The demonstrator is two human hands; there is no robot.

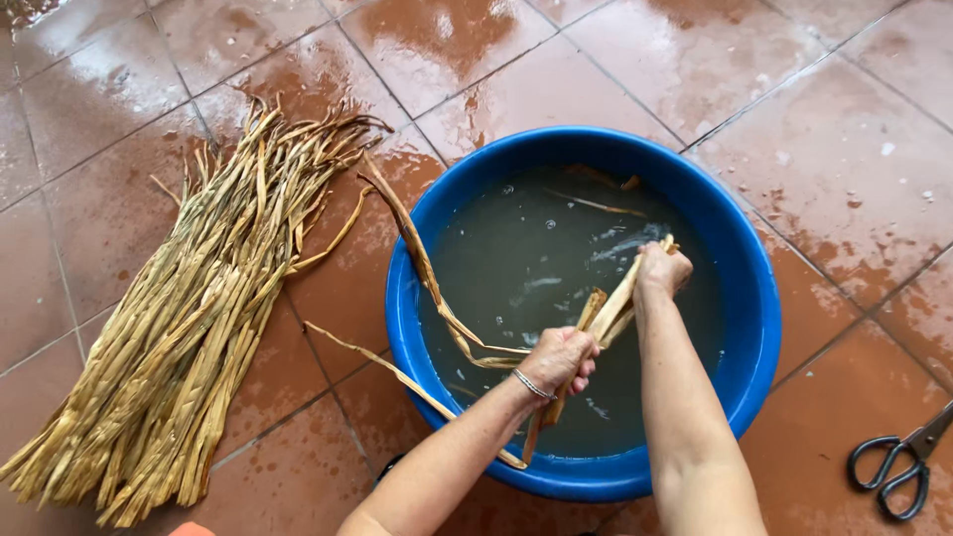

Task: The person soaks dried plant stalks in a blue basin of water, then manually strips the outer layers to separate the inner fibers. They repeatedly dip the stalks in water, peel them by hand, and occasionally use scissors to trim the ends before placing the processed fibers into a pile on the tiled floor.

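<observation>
Both hands [559,359] [661,270] grip strips [611,310] over basin [754,298]; bundle [199,318], scissors [898,467] nearby.

On the tiled floor [854,169], the water-filled basin [740,268] sits centrally, the dried-leaf bundle [189,328] at its left, scissors [898,467] near the floor's right edge.

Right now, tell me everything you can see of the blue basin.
The blue basin is round, wide and shallow, plastic by its look, with a smooth rolled rim. It stands upright on wet reddish-brown floor tiles and is filled with murky grey water. Both hands work over it: the left hand and right hand grip tan dried plant strips above the water. Other strips trail over its left rim onto the floor. A few pieces float near the far side.
</observation>
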